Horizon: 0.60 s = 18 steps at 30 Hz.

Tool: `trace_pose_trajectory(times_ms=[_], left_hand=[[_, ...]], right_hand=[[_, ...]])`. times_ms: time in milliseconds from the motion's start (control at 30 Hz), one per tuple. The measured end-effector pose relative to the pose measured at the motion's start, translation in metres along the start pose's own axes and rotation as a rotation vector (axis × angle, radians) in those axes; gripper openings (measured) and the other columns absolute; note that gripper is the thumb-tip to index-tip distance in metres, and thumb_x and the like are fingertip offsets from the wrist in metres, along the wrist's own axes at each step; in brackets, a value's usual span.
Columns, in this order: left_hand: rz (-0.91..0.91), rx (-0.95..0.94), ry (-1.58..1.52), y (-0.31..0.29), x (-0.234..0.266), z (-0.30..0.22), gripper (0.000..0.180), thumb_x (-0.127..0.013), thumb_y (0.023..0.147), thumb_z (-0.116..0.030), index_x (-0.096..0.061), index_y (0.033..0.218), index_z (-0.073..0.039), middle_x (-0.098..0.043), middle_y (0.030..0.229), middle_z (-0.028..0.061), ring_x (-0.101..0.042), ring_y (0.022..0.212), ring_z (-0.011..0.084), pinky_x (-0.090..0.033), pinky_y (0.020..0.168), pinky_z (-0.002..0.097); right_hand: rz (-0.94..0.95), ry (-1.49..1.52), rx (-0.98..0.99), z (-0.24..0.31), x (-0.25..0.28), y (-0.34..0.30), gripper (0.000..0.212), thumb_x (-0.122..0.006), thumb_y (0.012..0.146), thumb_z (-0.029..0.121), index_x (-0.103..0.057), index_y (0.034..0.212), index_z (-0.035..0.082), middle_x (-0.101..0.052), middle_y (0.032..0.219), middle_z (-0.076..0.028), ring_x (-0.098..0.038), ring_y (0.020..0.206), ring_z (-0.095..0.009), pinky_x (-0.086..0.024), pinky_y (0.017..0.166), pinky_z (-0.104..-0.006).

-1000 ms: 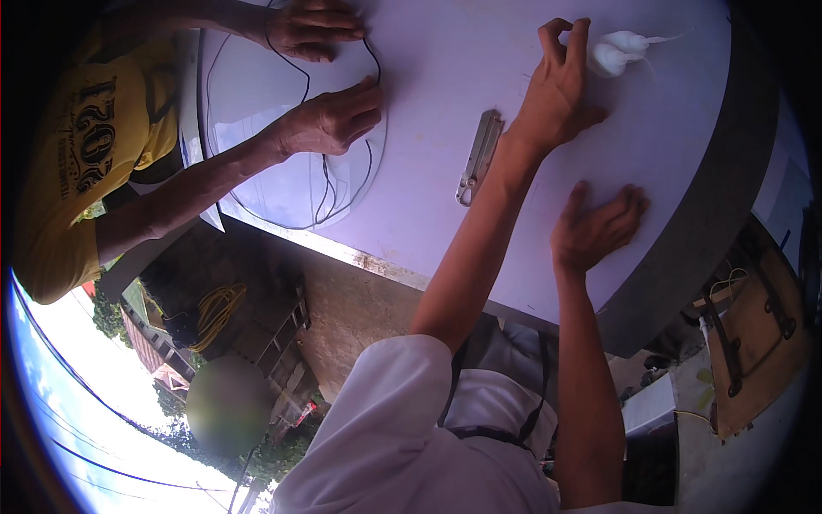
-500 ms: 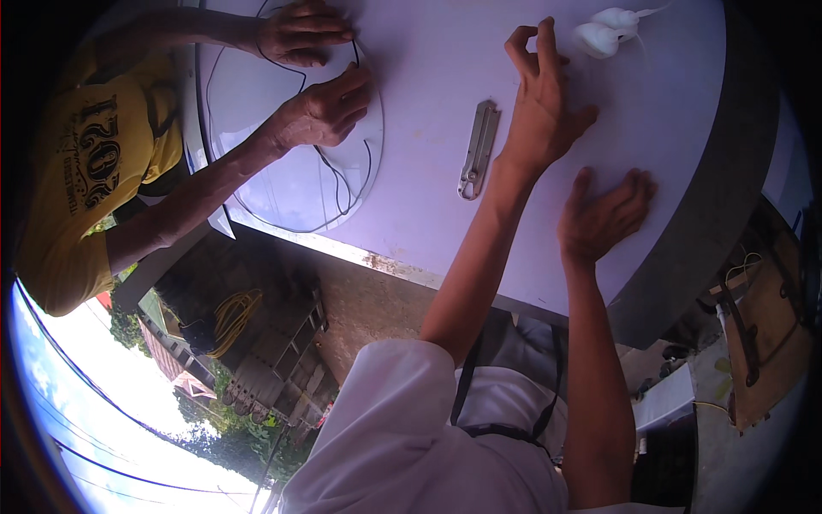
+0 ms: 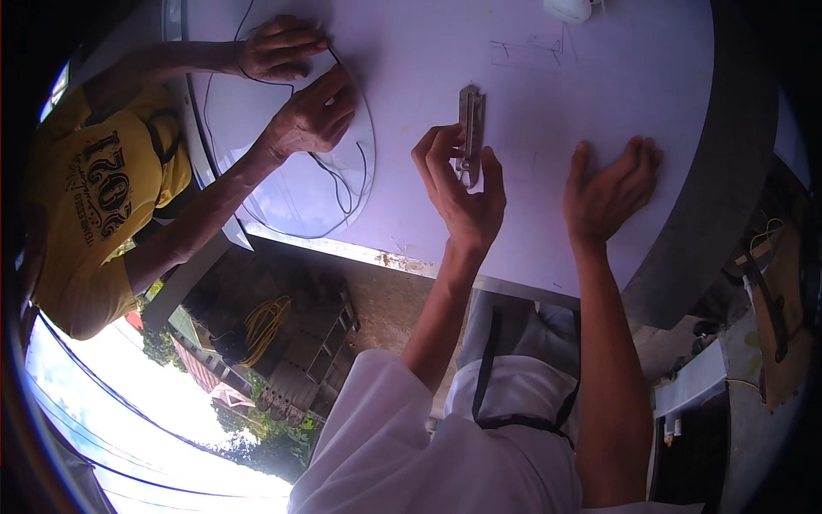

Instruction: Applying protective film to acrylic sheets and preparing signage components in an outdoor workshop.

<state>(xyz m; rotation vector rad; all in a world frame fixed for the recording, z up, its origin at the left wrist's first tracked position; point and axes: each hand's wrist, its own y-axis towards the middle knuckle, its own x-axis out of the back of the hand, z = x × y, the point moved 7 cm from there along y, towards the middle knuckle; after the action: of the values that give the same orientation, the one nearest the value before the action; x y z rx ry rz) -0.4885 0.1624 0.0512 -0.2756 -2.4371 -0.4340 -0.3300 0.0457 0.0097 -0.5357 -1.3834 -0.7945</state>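
A silver metal utility knife (image 3: 471,111) lies on the pale table top (image 3: 411,171), its ringed end toward me. My left hand (image 3: 465,190) is around that near end, fingers curled on one side and thumb apart on the other; no firm grip shows. My right hand (image 3: 610,190) rests palm down on the table to the right, thumb and fingers spread, holding nothing. Thin pencil-like lines mark the surface beyond the knife. At the far edge of the picture, a white object (image 3: 568,7) is partly cut off.
At left, a person in a yellow shirt (image 3: 111,188) holds a dark wire (image 3: 334,56) with both hands over a round clear sheet (image 3: 364,184). The table's front edge (image 3: 402,264) runs before me. Below left are a coiled yellow cable (image 3: 267,330) and ladder-like metalwork.
My left hand has drawn back toward me and left, from beyond the knife to around its near end. My right hand stays on the table. The whole view has shifted slightly.
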Motion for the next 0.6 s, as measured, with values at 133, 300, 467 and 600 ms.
trace_pose_trajectory(times_ms=[133, 300, 467, 600], left_hand=[[-0.088, -0.041, 0.061, -0.032, 0.035, 0.013, 0.031, -0.064, 0.083, 0.001, -0.049, 0.110, 0.001, -0.052, 0.102, 0.0130, -0.052, 0.090, 0.0216, -0.044, 0.075, 0.0329], [-0.133, -0.008, 0.161, -0.069, 0.060, 0.049, 0.023, -0.063, 0.084, 0.001, -0.049, 0.102, 0.000, -0.053, 0.099, 0.0129, -0.050, 0.088, 0.0216, -0.042, 0.078, 0.0335], [-0.103, 0.047, 0.228, -0.083, 0.063, 0.075, 0.024, -0.062, 0.083, 0.002, -0.049, 0.103, 0.001, -0.051, 0.099, 0.0157, -0.050, 0.087, 0.0272, -0.041, 0.075, 0.0379], [-0.061, 0.138, 0.257, -0.080, 0.057, 0.077, 0.024, -0.062, 0.084, 0.000, -0.049, 0.103, 0.001, -0.050, 0.098, 0.0153, -0.048, 0.084, 0.0260, -0.041, 0.073, 0.0376]], right_hand=[[-0.013, 0.017, 0.002, -0.002, 0.001, 0.001, 0.071, -0.051, 0.091, 0.050, -0.037, 0.135, -0.004, -0.037, 0.138, -0.022, -0.031, 0.136, -0.042, -0.027, 0.106, -0.0558], [-0.015, 0.012, -0.002, -0.003, 0.000, 0.000, 0.071, -0.053, 0.090, 0.050, -0.037, 0.136, -0.003, -0.037, 0.138, -0.022, -0.031, 0.136, -0.041, -0.028, 0.106, -0.0559], [-0.010, 0.007, -0.003, 0.000, -0.002, -0.003, 0.072, -0.054, 0.089, 0.050, -0.038, 0.135, -0.002, -0.038, 0.138, -0.021, -0.031, 0.136, -0.041, -0.029, 0.106, -0.0554], [-0.014, -0.008, -0.002, -0.001, -0.003, -0.003, 0.071, -0.054, 0.089, 0.050, -0.038, 0.135, -0.002, -0.037, 0.139, -0.021, -0.031, 0.136, -0.040, -0.029, 0.105, -0.0549]])
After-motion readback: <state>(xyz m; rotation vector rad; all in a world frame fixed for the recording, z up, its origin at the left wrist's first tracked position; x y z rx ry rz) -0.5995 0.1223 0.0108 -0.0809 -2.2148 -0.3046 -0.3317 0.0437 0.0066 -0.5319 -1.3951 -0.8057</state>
